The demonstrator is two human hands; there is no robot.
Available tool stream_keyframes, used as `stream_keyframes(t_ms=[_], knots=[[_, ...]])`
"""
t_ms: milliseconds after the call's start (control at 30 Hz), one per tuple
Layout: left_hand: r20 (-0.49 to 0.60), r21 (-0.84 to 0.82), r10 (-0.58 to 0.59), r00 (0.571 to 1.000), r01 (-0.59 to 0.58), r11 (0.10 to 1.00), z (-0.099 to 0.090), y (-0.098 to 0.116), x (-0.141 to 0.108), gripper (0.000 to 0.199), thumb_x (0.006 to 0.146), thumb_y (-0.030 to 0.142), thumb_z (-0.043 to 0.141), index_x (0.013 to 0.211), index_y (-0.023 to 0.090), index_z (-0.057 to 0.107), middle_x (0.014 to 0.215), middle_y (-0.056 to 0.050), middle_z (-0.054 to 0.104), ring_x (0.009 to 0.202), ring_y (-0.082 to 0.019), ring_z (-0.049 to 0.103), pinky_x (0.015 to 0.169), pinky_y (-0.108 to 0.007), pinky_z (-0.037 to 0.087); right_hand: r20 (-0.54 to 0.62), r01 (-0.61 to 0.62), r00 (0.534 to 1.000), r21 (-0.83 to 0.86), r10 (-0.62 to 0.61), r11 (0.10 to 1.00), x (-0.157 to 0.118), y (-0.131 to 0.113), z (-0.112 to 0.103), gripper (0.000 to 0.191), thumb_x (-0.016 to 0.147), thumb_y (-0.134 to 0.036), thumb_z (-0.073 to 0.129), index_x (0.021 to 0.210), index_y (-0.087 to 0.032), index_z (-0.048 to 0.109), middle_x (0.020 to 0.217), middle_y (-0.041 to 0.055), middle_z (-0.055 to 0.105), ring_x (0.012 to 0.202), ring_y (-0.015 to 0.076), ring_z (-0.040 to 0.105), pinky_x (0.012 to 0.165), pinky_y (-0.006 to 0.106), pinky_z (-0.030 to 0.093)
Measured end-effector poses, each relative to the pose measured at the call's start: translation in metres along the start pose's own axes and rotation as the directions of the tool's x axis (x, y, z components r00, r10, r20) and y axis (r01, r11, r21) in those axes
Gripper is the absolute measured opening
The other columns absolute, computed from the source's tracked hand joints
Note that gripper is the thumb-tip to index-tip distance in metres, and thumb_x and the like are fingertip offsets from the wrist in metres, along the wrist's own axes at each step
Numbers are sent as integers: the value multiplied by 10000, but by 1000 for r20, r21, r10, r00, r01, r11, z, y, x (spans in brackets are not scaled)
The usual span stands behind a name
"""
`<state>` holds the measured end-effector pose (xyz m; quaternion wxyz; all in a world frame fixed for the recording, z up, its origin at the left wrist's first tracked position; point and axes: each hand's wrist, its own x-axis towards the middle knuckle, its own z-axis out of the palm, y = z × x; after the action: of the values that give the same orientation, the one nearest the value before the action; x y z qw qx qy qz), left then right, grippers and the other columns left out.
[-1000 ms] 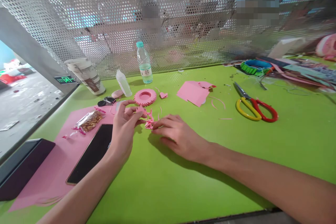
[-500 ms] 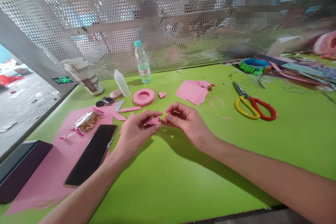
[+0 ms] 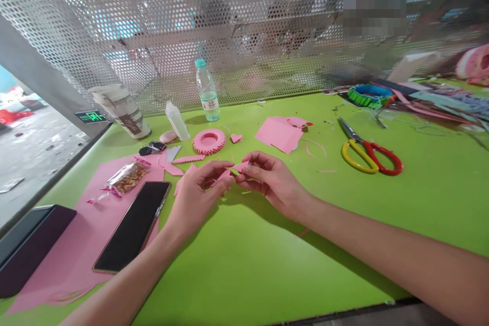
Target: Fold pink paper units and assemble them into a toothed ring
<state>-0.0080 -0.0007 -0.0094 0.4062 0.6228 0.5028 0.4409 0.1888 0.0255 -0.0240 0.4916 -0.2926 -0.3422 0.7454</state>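
Note:
Over the middle of the green table [image 3: 244, 254], my left hand [image 3: 202, 191] pinches a small pink paper piece [image 3: 222, 177] between thumb and fingers. Close to its right, my right hand [image 3: 269, 178] grips another bit of pink paper [image 3: 240, 166] at the fingertips. Whether the two bits are joined cannot be made out. Just behind my hands lies a round pink paper piece with a toothed edge [image 3: 209, 141]. Pink strips [image 3: 189, 159] are beside it, and a pink sheet [image 3: 278, 134] lies behind my right hand.
Scissors [image 3: 369, 155] lie on the right. On the left are a phone [image 3: 133, 226], a snack packet [image 3: 127, 177], large pink paper [image 3: 69, 254] and a dark case [image 3: 32, 244]. A cup [image 3: 122, 110], a glue bottle [image 3: 177, 121] and a water bottle [image 3: 208, 94] stand behind.
My right fingers have shifted and turned slightly, and the pink paper at their tips shows more. The piece in my left hand is tilted differently. The table items look unmoved.

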Motion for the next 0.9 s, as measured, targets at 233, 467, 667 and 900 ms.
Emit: stream_keyframes(t_ms=[233,467,667,900], knots=[[-30,-70,7,1000,-9,998,1,7,-3,295,923,400,775,1125,185,793,938,-49,807,755,-155,717,664,-247,579,45,-48,998,52,46,997,0,0,-3,316,723,-268,1003,877,-165,747,738,7,805,656,119,778,677,198,683],[-15,-77,0,1000,-1,997,0,2,-1,310,924,411,787,1146,195,791,924,-44,809,759,-157,727,665,-245,578,102,-159,984,147,145,976,0,-1,-5,253,733,-208,974,859,-156,761,708,-4,788,621,101,757,664,181,679],[-8,-8,6,1000,-6,1000,0,-1,0,341,881,375,817,1170,195,790,1027,-68,830,864,-206,764,723,-287,590,73,-133,989,108,125,985,-2,-1,-3,264,773,-167,924,1003,-162,796,763,0,799,602,88,729,615,165,647],[-20,3,-1,1000,1,1000,0,4,-1,348,889,395,798,1164,182,787,998,-74,830,826,-211,766,715,-307,594,61,-101,993,35,98,994,-2,0,-3,219,742,-205,945,902,-145,807,761,16,796,661,102,735,674,194,647]])
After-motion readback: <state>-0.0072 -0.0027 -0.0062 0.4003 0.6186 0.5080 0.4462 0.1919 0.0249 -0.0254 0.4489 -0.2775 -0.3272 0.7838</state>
